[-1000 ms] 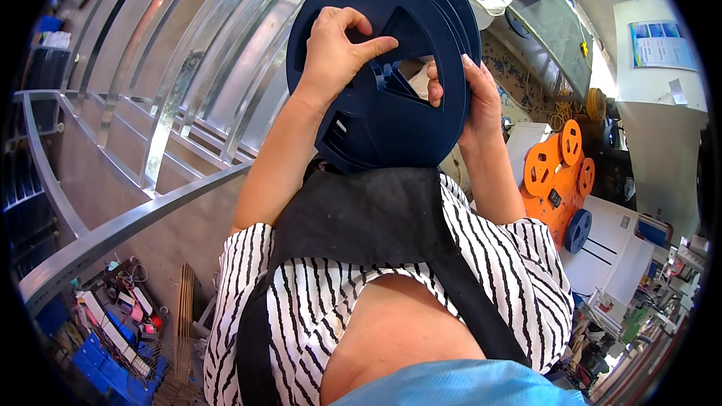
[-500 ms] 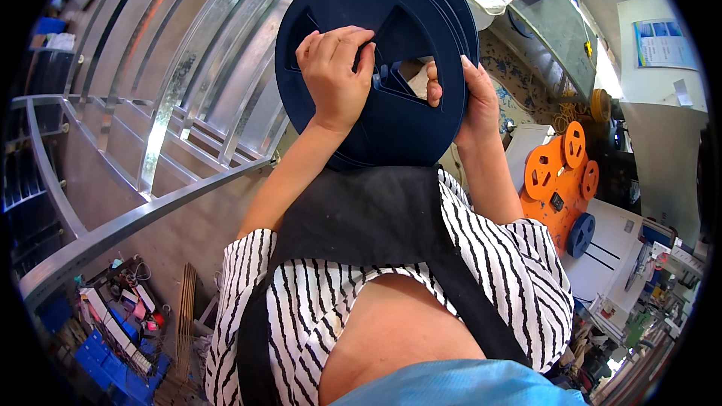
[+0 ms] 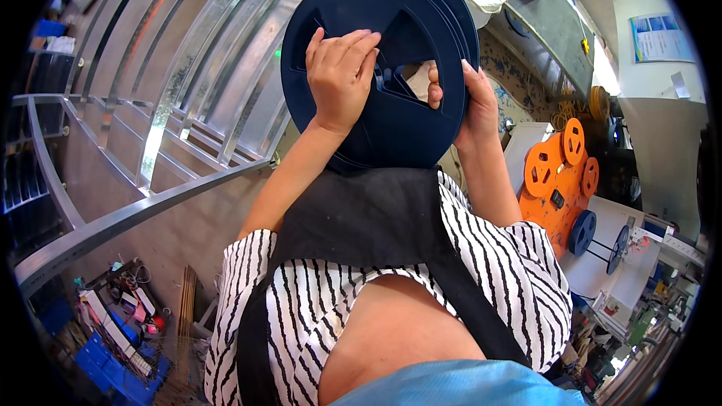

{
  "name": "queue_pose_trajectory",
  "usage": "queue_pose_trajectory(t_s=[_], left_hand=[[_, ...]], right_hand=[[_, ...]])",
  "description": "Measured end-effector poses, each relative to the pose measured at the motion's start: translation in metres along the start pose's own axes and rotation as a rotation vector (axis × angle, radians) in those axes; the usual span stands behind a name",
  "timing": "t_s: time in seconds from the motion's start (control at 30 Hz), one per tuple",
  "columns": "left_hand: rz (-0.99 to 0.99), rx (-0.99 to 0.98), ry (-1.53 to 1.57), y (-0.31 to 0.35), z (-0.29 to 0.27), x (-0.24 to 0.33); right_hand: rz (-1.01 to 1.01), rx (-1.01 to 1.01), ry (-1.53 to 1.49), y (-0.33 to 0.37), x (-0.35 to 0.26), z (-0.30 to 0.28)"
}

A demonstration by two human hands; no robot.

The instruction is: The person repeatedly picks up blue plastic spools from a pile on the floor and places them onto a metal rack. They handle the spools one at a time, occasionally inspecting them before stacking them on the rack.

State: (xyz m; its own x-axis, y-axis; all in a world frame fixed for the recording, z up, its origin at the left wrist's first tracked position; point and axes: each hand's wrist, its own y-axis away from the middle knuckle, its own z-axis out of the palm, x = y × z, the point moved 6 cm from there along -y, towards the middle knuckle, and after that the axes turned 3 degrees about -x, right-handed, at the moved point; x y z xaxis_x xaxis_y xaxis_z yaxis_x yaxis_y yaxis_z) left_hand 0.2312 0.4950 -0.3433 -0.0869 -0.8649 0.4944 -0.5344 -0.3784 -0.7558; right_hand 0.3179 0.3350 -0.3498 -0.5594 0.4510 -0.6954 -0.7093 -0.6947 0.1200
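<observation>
A large dark blue plastic reel (image 3: 391, 135) is held up in front of my chest, its round face tilted toward me. Several rims show behind one another along its right side. My right hand (image 3: 475, 101) grips the right rim, thumb outside, with fingertips coming through a cut-out window in the face. My left hand (image 3: 338, 68) lies over the left part of the face beside the hub, fingers bent and thumb close to the index finger. Whatever those fingers hold, if anything, is hidden behind them. The lower edge of the reel meets my black apron (image 3: 361, 218).
A metal rack (image 3: 162, 135) stands close on the left. At right are an orange machine (image 3: 553, 199) with orange reels, and a smaller blue reel (image 3: 582, 232). Boxes and clutter (image 3: 124, 323) lie lower left. A grey-topped table (image 3: 545, 37) stands upper right.
The reel has shifted slightly right and down. My left hand's fingers have lifted and straightened a little near the hub. My right hand keeps its grip on the rim.
</observation>
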Motion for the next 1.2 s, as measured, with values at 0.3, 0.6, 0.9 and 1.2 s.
queue_pose_trajectory(t_s=[0.3,0.6,0.9,1.2], left_hand=[[0.023,-0.046,0.035,-0.005,0.007,-0.019],[0.046,-0.092,0.037,-0.009,0.011,-0.025],[0.028,-0.081,0.063,-0.009,0.01,-0.025],[-0.28,0.039,-0.049,0.033,-0.063,-0.091]], right_hand=[[-0.021,0.015,0.009,-0.014,0.006,-0.001],[-0.028,0.002,0.023,-0.021,0.008,0.0],[-0.033,0.0,0.006,-0.02,0.01,-0.001],[-0.084,-0.032,-0.153,-0.028,0.005,-0.034]])
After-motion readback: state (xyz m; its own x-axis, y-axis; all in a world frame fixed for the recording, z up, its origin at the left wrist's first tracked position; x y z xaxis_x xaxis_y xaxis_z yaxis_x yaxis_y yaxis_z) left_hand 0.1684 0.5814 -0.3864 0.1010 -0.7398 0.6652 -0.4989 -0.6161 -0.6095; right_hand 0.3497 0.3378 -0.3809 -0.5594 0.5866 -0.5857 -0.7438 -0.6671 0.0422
